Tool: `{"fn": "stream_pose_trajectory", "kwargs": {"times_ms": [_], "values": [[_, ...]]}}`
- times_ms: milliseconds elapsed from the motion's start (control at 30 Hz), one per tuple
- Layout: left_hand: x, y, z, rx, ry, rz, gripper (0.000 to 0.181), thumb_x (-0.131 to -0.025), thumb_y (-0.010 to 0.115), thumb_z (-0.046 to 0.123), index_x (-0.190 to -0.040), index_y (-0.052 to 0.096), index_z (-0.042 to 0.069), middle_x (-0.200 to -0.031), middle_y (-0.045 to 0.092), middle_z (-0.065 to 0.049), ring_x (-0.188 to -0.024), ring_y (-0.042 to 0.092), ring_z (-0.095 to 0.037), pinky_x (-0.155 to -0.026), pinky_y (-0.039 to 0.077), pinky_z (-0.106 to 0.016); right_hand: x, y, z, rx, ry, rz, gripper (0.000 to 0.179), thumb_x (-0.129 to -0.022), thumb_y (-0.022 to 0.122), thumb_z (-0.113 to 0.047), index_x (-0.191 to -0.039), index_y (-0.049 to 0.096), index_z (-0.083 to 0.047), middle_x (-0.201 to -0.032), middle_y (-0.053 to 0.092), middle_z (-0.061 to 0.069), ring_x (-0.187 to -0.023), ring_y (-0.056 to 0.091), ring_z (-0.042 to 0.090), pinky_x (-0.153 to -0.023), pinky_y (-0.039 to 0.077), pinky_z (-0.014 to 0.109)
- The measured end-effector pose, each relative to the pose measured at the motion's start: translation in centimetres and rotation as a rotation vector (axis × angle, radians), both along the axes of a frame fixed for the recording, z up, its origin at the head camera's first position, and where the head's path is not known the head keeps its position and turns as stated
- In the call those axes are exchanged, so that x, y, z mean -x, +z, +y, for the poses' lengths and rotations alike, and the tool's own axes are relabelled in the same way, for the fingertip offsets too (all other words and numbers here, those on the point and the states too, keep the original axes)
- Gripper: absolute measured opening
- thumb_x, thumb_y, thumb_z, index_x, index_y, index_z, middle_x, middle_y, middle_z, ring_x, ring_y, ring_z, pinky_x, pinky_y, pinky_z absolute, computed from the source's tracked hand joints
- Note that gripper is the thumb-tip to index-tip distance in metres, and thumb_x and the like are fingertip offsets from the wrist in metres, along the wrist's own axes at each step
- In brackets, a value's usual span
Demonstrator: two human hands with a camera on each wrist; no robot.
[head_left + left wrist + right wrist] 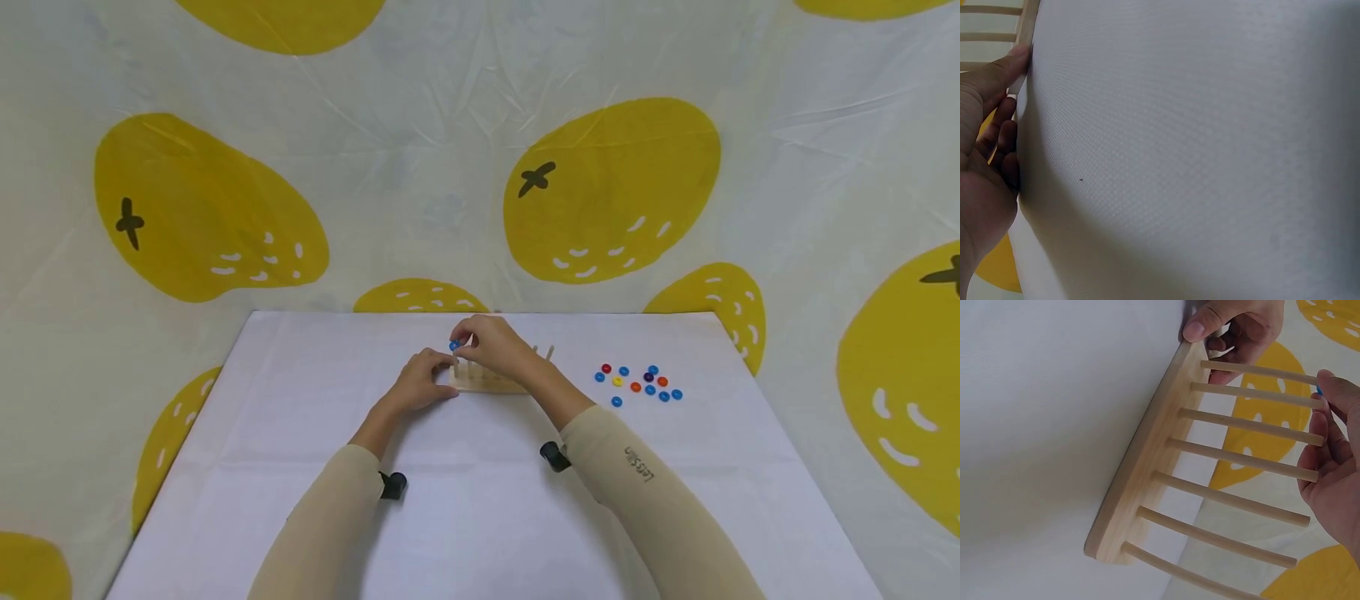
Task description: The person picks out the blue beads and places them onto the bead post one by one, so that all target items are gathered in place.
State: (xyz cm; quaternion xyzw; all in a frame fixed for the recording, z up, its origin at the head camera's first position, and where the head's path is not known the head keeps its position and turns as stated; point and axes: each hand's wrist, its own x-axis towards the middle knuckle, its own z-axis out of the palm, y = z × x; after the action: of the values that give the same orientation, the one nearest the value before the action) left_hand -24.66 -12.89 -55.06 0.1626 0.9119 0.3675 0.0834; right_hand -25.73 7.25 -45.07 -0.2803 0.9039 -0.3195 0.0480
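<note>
A wooden peg rack, a long base with a row of thin upright pegs, stands on the table. My left hand grips the rack's left end, the thumb against its front edge and the other fingers bent behind. At the top of the leftmost peg, my right hand pinches a small blue ring between thumb and fingers. Mostly covered by fingertips in the right wrist view, the ring shows only a blue sliver; whether the peg is through it I cannot tell. The pegs seen there carry no rings.
Several loose rings lie right of the rack, among them a yellow ring, a dark purple ring, a red ring and a blue ring. A white cloth covers the table. Behind it hangs a fruit-patterned curtain.
</note>
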Motion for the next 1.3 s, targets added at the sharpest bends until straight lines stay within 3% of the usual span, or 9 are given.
{"fn": "stream_pose_trajectory", "kwargs": {"times_ms": [467,700,967,1133,1300], "values": [[0.0,0.1,0.1,0.004,0.008,0.001,0.054,-0.083,0.087,0.022,-0.131,0.068,0.007,-0.128,0.062,-0.012,-0.122,0.054,-0.03,-0.109,0.042,-0.048,-0.2,-0.2,0.0,-0.006,-0.009,-0.012,0.02,-0.095,0.076,-0.016,-0.113,0.075,-0.008,-0.102,0.074,0.004,-0.093,0.064,0.02,-0.084,0.055,0.031],[0.1,0.1,0.2,0.004,0.007,0.007,0.053,-0.083,0.087,0.022,-0.13,0.068,0.006,-0.128,0.062,-0.013,-0.121,0.055,-0.031,-0.109,0.042,-0.049,-0.1,-0.4,0.2,0.008,0.002,0.02,0.022,-0.095,0.076,-0.016,-0.114,0.074,-0.005,-0.104,0.074,0.006,-0.096,0.066,0.021,-0.088,0.056,0.033],[0.1,0.0,0.2,0.025,0.03,-0.025,0.054,-0.084,0.087,0.024,-0.132,0.067,0.009,-0.127,0.061,-0.01,-0.118,0.054,-0.029,-0.107,0.044,-0.047,-0.2,-0.4,0.4,0.038,-0.007,0.018,0.024,-0.095,0.076,-0.016,-0.115,0.074,-0.004,-0.106,0.074,0.006,-0.096,0.065,0.022,-0.087,0.055,0.033],[0.3,-0.2,0.2,0.031,0.026,-0.017,0.055,-0.083,0.088,0.024,-0.132,0.067,0.009,-0.126,0.061,-0.01,-0.115,0.054,-0.028,-0.104,0.044,-0.046,-0.6,0.1,1.0,0.053,-0.007,0.045,0.022,-0.094,0.077,-0.016,-0.114,0.073,-0.007,-0.107,0.074,0.004,-0.098,0.066,0.022,-0.088,0.055,0.033],[0.3,-0.3,0.2,0.032,0.02,-0.008,0.056,-0.083,0.088,0.024,-0.133,0.067,0.009,-0.126,0.062,-0.01,-0.114,0.054,-0.028,-0.102,0.045,-0.046,-1.4,0.9,1.9,0.094,-0.009,0.064,0.023,-0.094,0.076,-0.014,-0.114,0.073,-0.004,-0.108,0.073,0.007,-0.099,0.066,0.026,-0.091,0.056,0.043]]}}
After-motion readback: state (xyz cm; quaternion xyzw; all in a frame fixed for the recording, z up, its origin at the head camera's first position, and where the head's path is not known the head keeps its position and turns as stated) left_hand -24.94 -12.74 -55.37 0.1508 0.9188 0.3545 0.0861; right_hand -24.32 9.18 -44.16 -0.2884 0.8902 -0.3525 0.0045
